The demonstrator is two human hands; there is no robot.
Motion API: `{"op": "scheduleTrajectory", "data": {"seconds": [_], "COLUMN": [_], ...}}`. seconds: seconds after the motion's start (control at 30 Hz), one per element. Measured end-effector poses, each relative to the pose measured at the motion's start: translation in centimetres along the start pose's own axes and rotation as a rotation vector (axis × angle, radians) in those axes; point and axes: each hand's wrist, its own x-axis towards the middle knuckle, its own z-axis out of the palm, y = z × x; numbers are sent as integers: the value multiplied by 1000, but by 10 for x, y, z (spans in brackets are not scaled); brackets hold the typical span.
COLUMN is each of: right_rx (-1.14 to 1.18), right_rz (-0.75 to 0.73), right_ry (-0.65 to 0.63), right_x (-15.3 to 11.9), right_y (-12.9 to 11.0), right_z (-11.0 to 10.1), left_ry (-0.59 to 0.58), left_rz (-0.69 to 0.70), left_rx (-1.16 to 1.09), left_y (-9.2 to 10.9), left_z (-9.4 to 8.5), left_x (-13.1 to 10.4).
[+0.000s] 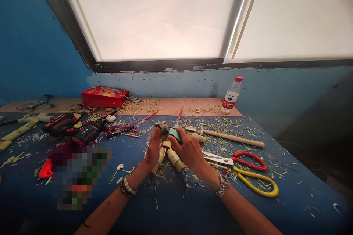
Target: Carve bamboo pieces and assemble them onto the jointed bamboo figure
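Observation:
Near the middle of the table, my right hand [190, 150] is wrapped round a tool with a green handle [175, 135], which looks like pliers or cutters. The tool's metal jaws meet the upper part of a bamboo piece [160, 124]. My left hand [153, 148] grips that piece from the left side. Below the hands hang or lie short bamboo segments [174, 158], joined with purplish cord. Fingers partly hide the spot where the jaws meet the bamboo.
Large scissors [249, 160] and a hammer [234, 137] lie right. A water bottle [231, 96] stands behind. Power drills [88, 132], a red box [104, 97] and jointed bamboo [20, 131] are left. Shavings cover much of the blue table [132, 213].

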Motion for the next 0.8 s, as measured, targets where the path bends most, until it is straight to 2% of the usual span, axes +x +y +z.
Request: {"op": "scheduleTrajectory", "data": {"seconds": [0.17, 0.23, 0.3, 0.4, 0.43, 0.53, 0.63, 0.73, 0.8], "right_rx": [4, 69, 155, 197, 202, 254, 314, 341, 340], "right_rz": [5, 31, 103, 211, 222, 199, 149, 143, 155], "right_ry": [25, 59, 120, 251, 299, 330, 255, 210, 195], "right_x": [1, 3, 8, 19, 21, 25, 21, 16, 14], "right_y": [-9, -5, 8, 34, 41, 45, 37, 37, 42], "right_z": [4, 2, -9, -33, -39, -41, -26, -16, -14], "left_ry": [34, 59, 60, 47, 55, 86, 46, -12, -69], "left_rz": [30, 62, 183, 517, 553, 411, 306, 318, 347], "left_rx": [-65, -95, -142, -269, -280, -261, -252, -181, -40], "left_y": [-9, -4, 14, 54, 65, 78, 66, 54, 52], "left_z": [2, 1, -5, -25, -33, -51, -56, -55, -55], "left_x": [4, 6, 8, 12, 13, 7, -7, -23, -33]}}
